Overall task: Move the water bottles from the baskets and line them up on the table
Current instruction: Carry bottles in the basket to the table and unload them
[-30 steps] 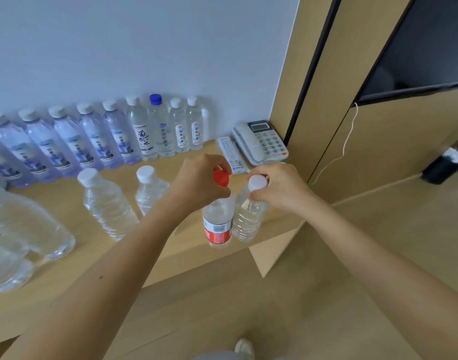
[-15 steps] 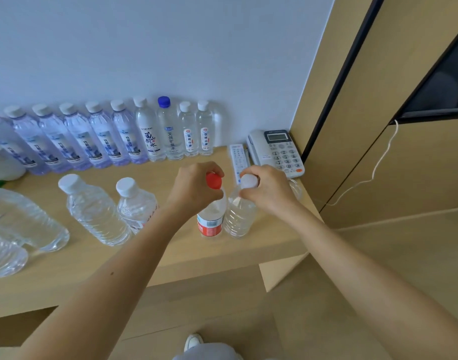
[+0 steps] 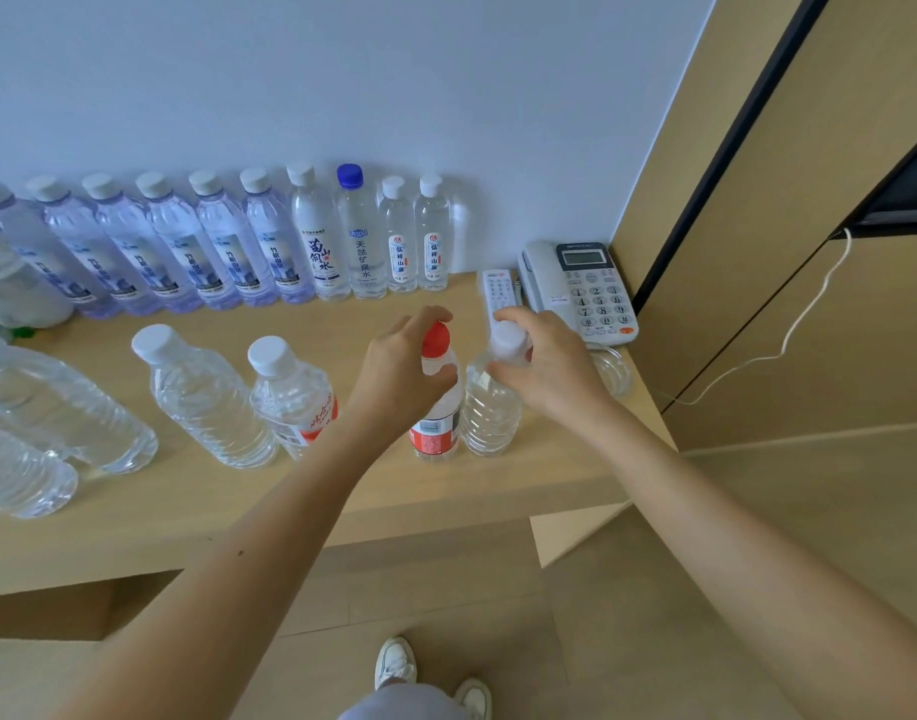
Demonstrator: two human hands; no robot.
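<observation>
Standing upright and touching side by side, the red-capped bottle and the ribbed bottle sit close to the front edge of the table, toward its right end. The left hand curls its fingers and thumb round the red cap and neck. The right hand closes its fingers over the ribbed bottle's white cap. Just right of them a shallow glass dish lies near the table's right corner, beyond which the top drops to the floor.

A strip of bare pale wood runs between this front line and the back row of bottles, which stands tight against the white wall. In that row, violet-tinted plastic with printed labels gives way on the right to clear bottles, one of them blue-capped. Left of the hands, two clear white-capped bottles lean in the wide lens, smooth-shouldered and ridged lower down. Larger ribbed bottles crowd the left edge. A flat white remote and a grey keypad telephone fill the back right corner, touching or nearly so. A thin white cable hangs down the tan panel.
</observation>
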